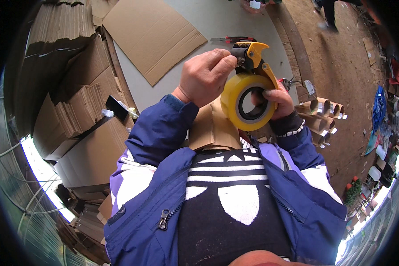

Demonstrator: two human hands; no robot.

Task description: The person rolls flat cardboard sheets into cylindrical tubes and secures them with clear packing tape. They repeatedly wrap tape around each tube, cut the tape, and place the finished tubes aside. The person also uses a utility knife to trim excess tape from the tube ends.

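My right hand grips a yellow-and-black tape dispenser, its thumb inside the ring of the tape roll. The wide roll of yellowish clear tape faces me. My left hand is closed, thumb and fingertips pressed together at the dispenser's black front end; what they pinch is hidden. Below the hands, close to my chest, stands a folded brown cardboard piece, partly covered by the roll. Beyond the dispenser a red-and-black utility knife lies on the table.
A flat cardboard sheet lies on the grey table. Stacked cardboard crowds the left side. Red-handled cutters rest near the table's right edge. Cardboard tubes lie right of me. A person's leg shows at the far right.
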